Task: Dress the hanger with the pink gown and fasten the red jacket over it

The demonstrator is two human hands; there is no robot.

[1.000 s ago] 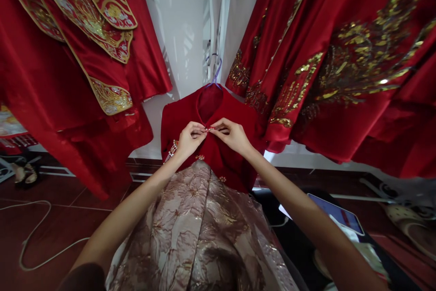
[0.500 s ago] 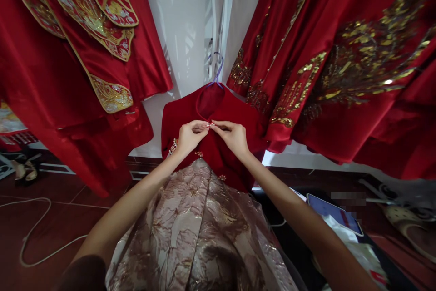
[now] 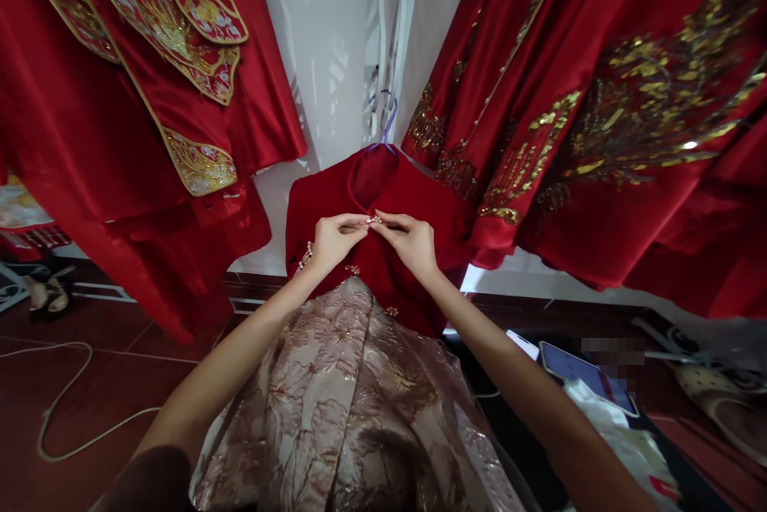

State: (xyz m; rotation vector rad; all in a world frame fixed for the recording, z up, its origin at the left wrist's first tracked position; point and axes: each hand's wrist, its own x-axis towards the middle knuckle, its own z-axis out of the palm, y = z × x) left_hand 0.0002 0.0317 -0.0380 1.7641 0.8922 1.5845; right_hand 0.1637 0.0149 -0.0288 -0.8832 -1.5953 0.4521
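Observation:
A red velvet top point(image 3: 413, 200) hangs on a purple hanger point(image 3: 385, 128) against the white wall, above a pale gold brocade skirt point(image 3: 347, 400). Both my hands meet at the top's front, just below the collar. My left hand point(image 3: 331, 242) pinches the left edge of the opening. My right hand point(image 3: 411, 242) pinches the right edge. Between the fingertips sits a small beaded button fastening point(image 3: 372, 220). Two more small buttons point(image 3: 352, 269) show lower on the top.
Red embroidered gowns hang at the left point(image 3: 137, 97) and right point(image 3: 599, 97). A white cable point(image 3: 65, 408) loops on the dark red floor. A phone point(image 3: 584, 375) lies on a dark surface at the lower right. Shoes point(image 3: 45, 296) stand at the far left.
My hands have stayed at the collar fastening, fingertips drawing a little closer together. The view has shifted slightly upward.

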